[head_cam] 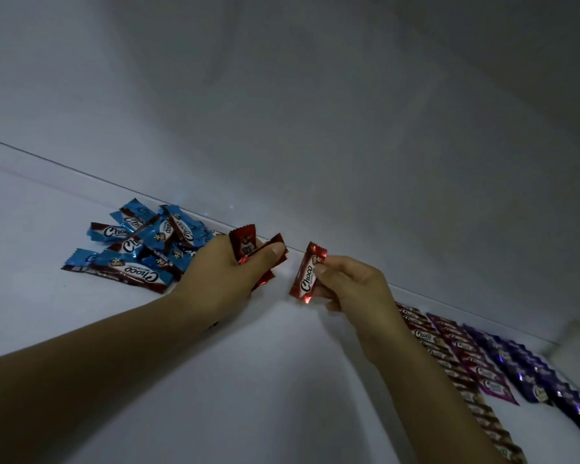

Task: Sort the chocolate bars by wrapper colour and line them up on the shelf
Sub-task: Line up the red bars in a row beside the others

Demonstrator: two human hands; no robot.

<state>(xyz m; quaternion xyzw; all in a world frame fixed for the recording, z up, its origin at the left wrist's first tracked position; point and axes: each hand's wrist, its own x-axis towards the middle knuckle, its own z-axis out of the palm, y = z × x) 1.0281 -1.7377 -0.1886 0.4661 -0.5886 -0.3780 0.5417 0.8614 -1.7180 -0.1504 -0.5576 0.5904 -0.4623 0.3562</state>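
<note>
Now left hand (228,276) grip curls round bunch of red foil chocolate bars (245,244); right hand (352,289) grip pinches single red foil chocolate bar (307,272), both near white shelf (215,380) back edge, beside heap of blue foil chocolate bars (141,242).

Wrapper colours on a white shelf (47,329)

The blue heap (138,249) is bright blue foil with dark brown bands and white ovals lettered "Choco" in black. The red bars (243,244) in the left hand (228,279) are glossy red. The single red bar (306,274) in the right hand (355,286) is red with a white oval. At right lie a brown-red row (426,336), a magenta row (472,360) and a glinting deep violet row (529,370).
</note>
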